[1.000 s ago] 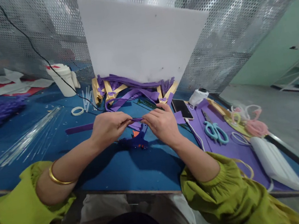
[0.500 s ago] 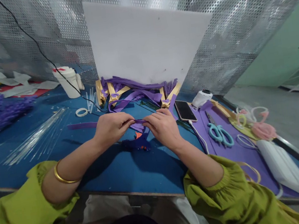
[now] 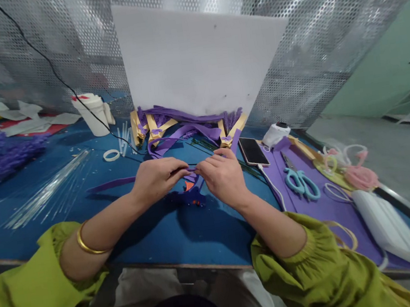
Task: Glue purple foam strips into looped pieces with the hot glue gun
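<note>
My left hand [image 3: 160, 178] pinches a purple strip [image 3: 113, 184], whose loose end trails out to the left above the blue table. Close beside it, my right hand [image 3: 224, 177] has its fingers closed on the same strip, the two sets of fingertips almost touching. Just below the fingertips stands a small dark blue object [image 3: 191, 196] with orange parts; its exact shape is hard to make out. Behind the hands lie more purple strips [image 3: 202, 130] and small purple flower bunches in tan wrapping [image 3: 228, 138].
Blue-handled scissors [image 3: 302, 184], a phone [image 3: 253, 151] with a cable and a white pack [image 3: 392, 229] lie to the right. On the left are clear thin sticks [image 3: 49, 188], a tape ring [image 3: 111, 155], a white cup [image 3: 91, 114] and purple flowers [image 3: 4, 154].
My left hand has shifted slightly right and down, closer to my right hand. The strip's loose end has moved a little left and lower. My right hand has barely moved.
</note>
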